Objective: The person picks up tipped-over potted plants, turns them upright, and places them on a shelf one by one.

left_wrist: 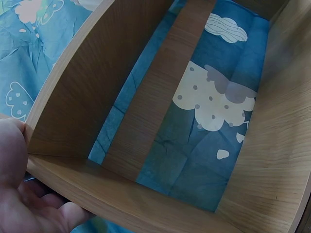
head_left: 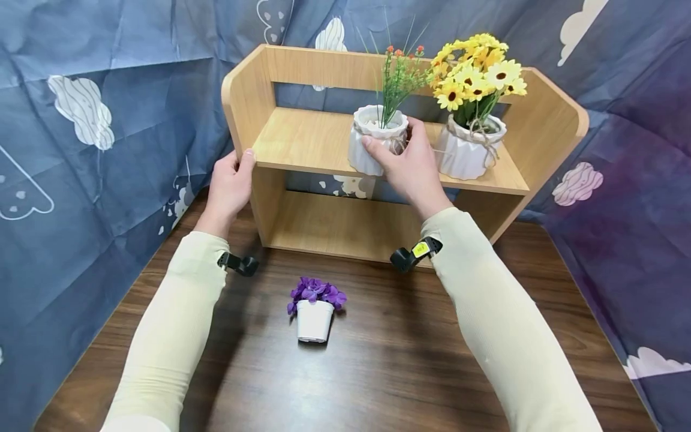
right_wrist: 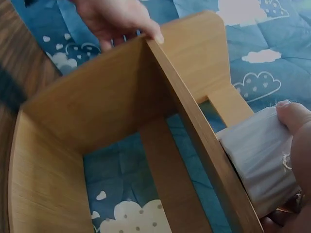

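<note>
My right hand (head_left: 412,171) grips a white ribbed flowerpot (head_left: 363,150) with twine round it and a green plant with small red blooms. The pot is at the front of the wooden shelf's upper board (head_left: 302,138); in the right wrist view the pot (right_wrist: 260,150) is by the board's edge, thumb on its rim. My left hand (head_left: 229,186) holds the left side panel of the shelf at the front edge, thumb in front; in the left wrist view its fingers (left_wrist: 43,208) curl behind the panel. A second white pot (head_left: 466,153) with yellow flowers stands to the right.
A small white pot with purple flowers (head_left: 314,321) lies on the dark wooden table (head_left: 345,390) in front of the shelf. The shelf's lower board (head_left: 329,225) is below. Blue cloud-patterned cloth (head_left: 135,150) hangs behind and at both sides.
</note>
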The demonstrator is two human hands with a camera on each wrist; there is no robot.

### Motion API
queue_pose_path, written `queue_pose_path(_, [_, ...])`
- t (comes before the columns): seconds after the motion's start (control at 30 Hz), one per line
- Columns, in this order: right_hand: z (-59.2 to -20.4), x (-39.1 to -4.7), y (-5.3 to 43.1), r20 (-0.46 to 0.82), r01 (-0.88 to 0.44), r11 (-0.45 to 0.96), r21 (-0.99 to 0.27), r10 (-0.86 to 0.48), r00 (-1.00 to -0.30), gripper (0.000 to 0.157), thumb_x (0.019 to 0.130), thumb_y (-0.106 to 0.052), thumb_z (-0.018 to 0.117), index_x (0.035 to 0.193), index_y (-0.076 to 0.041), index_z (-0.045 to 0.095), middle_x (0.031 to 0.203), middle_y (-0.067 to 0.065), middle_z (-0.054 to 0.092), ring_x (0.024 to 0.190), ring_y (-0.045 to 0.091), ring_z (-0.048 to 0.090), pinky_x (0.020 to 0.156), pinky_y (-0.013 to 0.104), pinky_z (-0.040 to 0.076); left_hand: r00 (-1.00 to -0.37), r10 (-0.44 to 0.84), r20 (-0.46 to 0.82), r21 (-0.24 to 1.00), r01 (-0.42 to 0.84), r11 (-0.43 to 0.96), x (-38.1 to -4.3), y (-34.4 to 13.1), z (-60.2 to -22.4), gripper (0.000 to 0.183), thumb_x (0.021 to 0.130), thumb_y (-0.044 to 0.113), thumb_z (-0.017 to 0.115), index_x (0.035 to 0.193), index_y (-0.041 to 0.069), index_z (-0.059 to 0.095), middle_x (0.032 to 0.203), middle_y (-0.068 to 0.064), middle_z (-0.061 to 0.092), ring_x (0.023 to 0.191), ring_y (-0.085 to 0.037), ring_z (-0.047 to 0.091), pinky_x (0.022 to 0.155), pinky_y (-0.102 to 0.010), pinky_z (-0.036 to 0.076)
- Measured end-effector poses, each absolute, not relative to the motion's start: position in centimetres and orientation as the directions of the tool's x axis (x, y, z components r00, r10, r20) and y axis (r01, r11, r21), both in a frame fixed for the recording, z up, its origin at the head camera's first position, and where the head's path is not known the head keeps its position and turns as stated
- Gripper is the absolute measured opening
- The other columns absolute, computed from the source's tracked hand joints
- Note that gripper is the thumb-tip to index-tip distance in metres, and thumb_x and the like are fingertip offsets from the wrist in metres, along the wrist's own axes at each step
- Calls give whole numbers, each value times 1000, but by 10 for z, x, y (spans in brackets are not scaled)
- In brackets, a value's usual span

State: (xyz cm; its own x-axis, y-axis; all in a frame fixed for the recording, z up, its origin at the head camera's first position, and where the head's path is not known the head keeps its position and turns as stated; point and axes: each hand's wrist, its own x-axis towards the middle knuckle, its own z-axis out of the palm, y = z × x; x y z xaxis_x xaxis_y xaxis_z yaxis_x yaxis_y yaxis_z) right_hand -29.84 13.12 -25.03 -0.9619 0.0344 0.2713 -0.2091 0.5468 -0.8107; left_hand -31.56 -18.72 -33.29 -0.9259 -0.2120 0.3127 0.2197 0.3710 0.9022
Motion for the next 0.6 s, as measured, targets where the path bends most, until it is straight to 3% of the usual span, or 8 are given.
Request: queue_pose_path(0.6, [-245,-315,125,197,-111,615,-781,73,-978,103,95,-65,72,171,-15,23,172,8,41,158,22,40,132,38,31,-929,-221,297,910,205,362,-315,-186,-333,51,113,42,45,144,8,67,142,-20,68,123,-29,63,113,-46,49])
